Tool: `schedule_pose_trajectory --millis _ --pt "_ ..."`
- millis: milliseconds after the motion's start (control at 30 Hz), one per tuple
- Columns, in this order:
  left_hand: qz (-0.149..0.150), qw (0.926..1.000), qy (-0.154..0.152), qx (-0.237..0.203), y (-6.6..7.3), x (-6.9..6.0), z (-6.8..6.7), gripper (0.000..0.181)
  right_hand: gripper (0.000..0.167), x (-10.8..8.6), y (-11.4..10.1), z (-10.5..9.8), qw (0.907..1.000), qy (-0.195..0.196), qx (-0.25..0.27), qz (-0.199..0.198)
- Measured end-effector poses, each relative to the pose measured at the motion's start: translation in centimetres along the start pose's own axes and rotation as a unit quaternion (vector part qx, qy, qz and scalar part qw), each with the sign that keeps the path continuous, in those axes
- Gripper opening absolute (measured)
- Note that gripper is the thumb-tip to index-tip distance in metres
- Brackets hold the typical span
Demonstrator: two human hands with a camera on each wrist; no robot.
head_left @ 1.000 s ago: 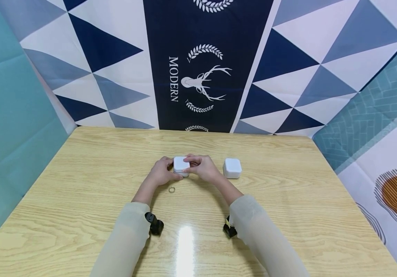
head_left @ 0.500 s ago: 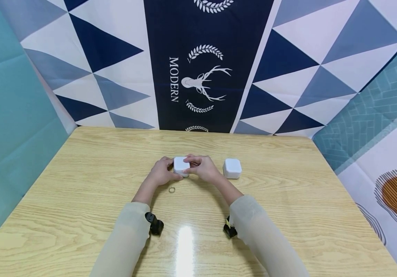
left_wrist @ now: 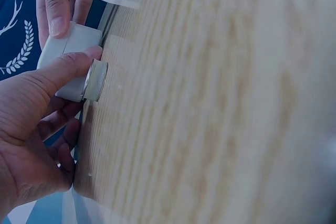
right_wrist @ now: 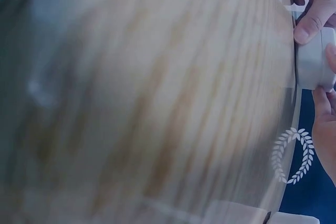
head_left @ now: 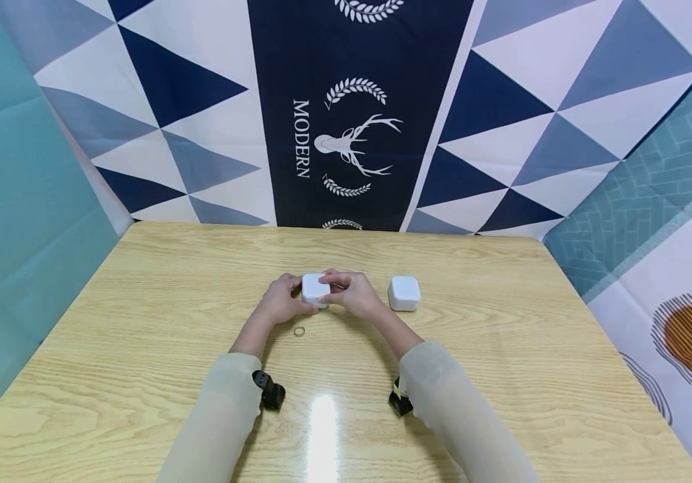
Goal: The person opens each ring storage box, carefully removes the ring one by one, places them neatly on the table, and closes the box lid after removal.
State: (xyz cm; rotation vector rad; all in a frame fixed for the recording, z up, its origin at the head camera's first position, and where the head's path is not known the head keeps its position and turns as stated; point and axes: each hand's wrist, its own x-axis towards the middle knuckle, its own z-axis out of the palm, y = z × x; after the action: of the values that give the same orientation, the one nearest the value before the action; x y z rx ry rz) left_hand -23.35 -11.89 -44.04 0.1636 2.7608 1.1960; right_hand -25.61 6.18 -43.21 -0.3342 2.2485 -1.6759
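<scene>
A small white box point(head_left: 316, 287) with rounded corners stands on the table between my two hands. My left hand point(head_left: 282, 300) grips its lower part, thumb on the near side. On the box's right, my right hand point(head_left: 354, 293) pinches the upper part between thumb and fingers. A thin seam runs round the box point(left_wrist: 76, 40) in the left wrist view, and no gap shows along it. A ring point(left_wrist: 97, 81) lies on the table just in front of the box, below my left thumb. Fingers on the far side are partly hidden.
A second white box point(head_left: 405, 294) of similar shape stands to the right of my right hand. The wooden table point(head_left: 472, 376) ends at a patterned cloth point(head_left: 346, 168) behind. Black wrist cameras sit at both cuffs.
</scene>
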Motion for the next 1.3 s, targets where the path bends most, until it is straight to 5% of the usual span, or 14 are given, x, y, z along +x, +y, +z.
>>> schedule_pose_trajectory --millis 767,1067,1300 --pt "-0.011 0.9997 -0.012 -0.016 0.0 -0.4 -0.1 0.081 0.048 -0.7 -0.4 -1.3 0.9995 -0.012 -0.029 -0.005" --pt "-0.002 0.9977 -0.012 -0.066 -0.4 -0.8 -1.0 0.084 0.042 -1.0 -0.6 -2.3 0.9989 0.036 -0.02 -0.021" --pt "-0.004 0.9967 -0.011 -0.081 -0.4 -1.2 -1.5 0.078 0.036 -1.4 -0.8 -2.5 0.9954 0.067 -0.059 -0.035"
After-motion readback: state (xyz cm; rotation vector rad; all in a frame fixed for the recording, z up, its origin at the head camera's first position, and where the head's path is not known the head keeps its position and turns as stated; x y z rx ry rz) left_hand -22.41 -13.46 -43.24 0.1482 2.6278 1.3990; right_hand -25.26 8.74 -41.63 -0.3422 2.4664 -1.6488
